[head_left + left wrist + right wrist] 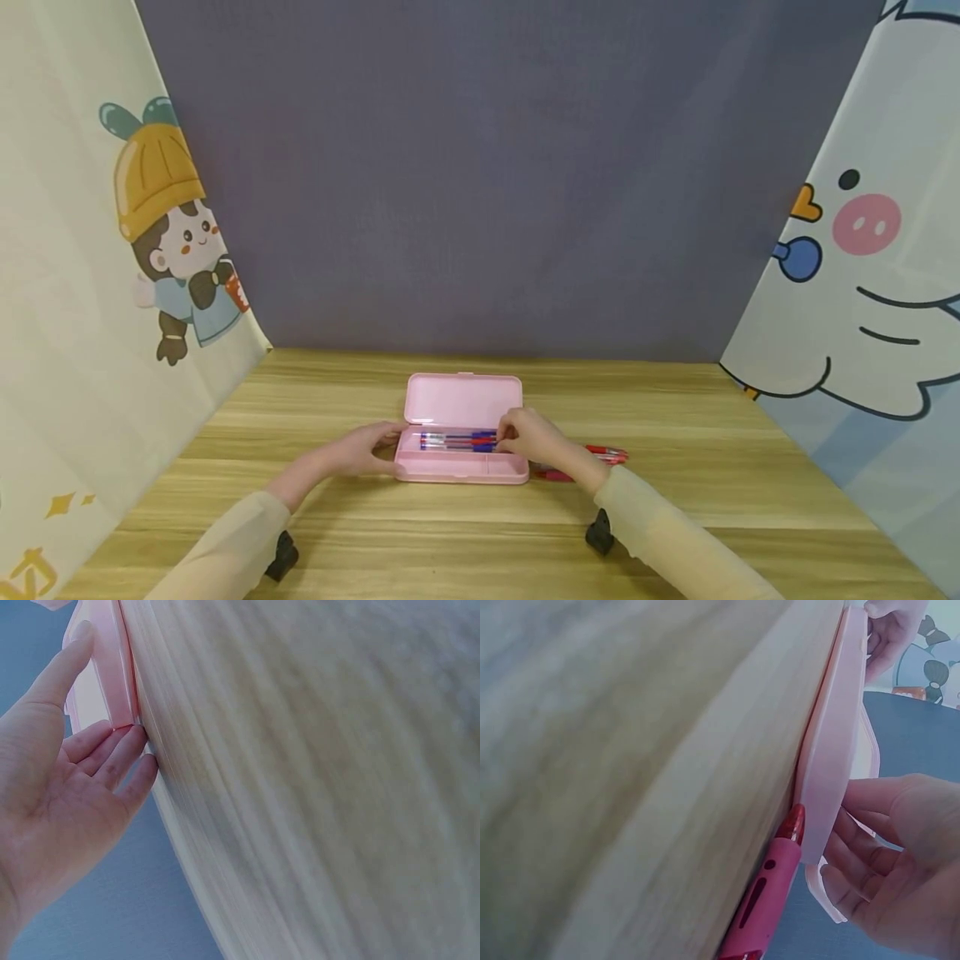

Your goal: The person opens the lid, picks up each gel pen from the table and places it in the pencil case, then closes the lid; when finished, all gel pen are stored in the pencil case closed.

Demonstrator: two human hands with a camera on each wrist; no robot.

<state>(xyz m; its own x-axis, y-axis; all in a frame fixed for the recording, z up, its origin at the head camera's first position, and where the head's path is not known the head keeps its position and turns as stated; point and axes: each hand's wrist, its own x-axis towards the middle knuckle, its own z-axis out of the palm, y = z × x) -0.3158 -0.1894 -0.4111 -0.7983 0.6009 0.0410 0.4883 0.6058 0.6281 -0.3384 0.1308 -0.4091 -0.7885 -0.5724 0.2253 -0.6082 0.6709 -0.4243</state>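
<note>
A pink pencil case [461, 478] lies on the table with its lid [463, 398] raised at the back. Several clear pens [450, 440] with blue and red ends lie side by side in its rear compartment. My left hand [363, 450] holds the case's left end, thumb at the front corner and fingers toward the back; the left wrist view shows fingertips touching the wall. My right hand [531, 435] reaches over the right end, its curled fingers pinching at a pen's end. Those fingertips are partly hidden behind the case wall in the right wrist view.
Several red pens [611, 455] lie on the wooden table [450, 542] just right of the case, partly under the right forearm. One pink-bodied pen [769, 892] lies close to the case's end wall. A dark grey panel [480, 208] rises behind the table.
</note>
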